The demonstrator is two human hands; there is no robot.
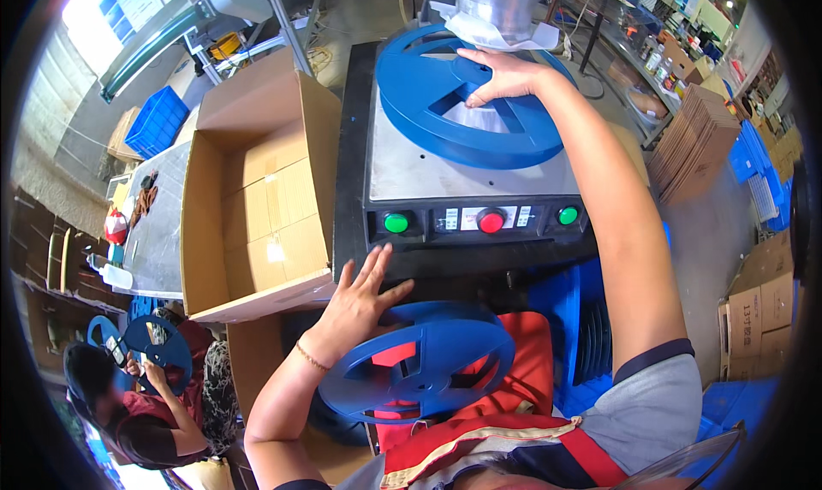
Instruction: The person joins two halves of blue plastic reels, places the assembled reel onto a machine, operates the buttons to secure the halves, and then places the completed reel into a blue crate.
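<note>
My right hand [505, 74] reaches forward and rests on a large blue plastic reel [428, 113] lying flat on the grey bed of a press machine [402, 169], under its silver metal head [501, 6]. My left hand [360, 301] holds a second blue reel [419, 361] by its rim, flat over my lap, just below the machine's front panel. That panel carries two green buttons [396, 223] and a red button [490, 222].
An open cardboard box [257, 190] stands tilted to the left of the machine. Stacked blue reels [591, 336] sit at lower right, flat cartons [693, 139] and blue crates at right. Another seated person [128, 404] at lower left handles blue reels.
</note>
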